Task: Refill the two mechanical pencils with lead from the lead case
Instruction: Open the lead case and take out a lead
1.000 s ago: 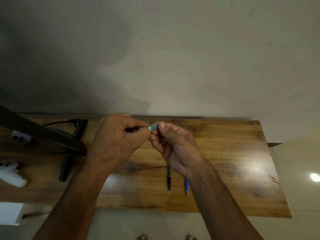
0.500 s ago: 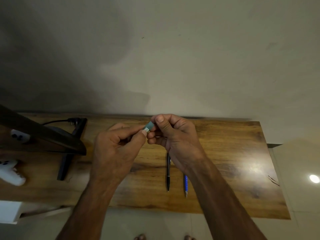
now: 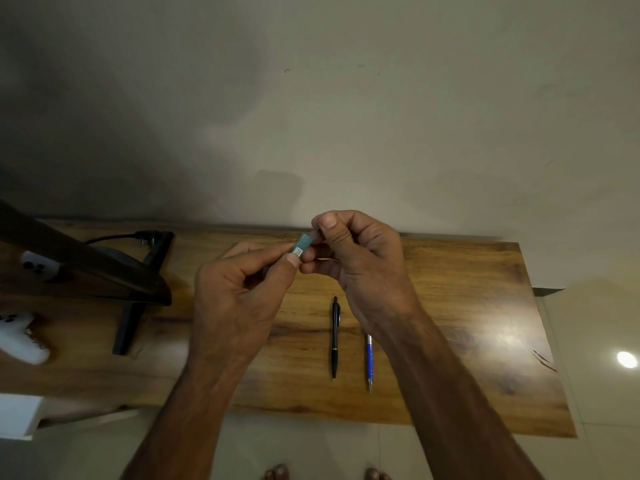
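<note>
My left hand [image 3: 239,299] pinches a small teal lead case [image 3: 302,245] between thumb and forefinger, holding it above the wooden table [image 3: 467,306]. My right hand [image 3: 360,258] has its thumb and fingers curled at the case's far end, where a thin lead seems to stick out; the pinch itself is too small to make out. Below the hands a black mechanical pencil [image 3: 334,337] lies on the table, pointing toward me. A blue mechanical pencil [image 3: 369,362] lies parallel just to its right, its upper end hidden under my right wrist.
A dark monitor [image 3: 79,261] on a black stand [image 3: 133,317] with a plugged cable [image 3: 145,236] fills the table's left side. A white game controller [image 3: 20,337] lies at the far left. The wall rises right behind the table. My toes [image 3: 277,472] show on the tiled floor.
Both hands have drifted slightly right and up with the lead case. My right thumb now sits at the case's far end instead of beside it.
</note>
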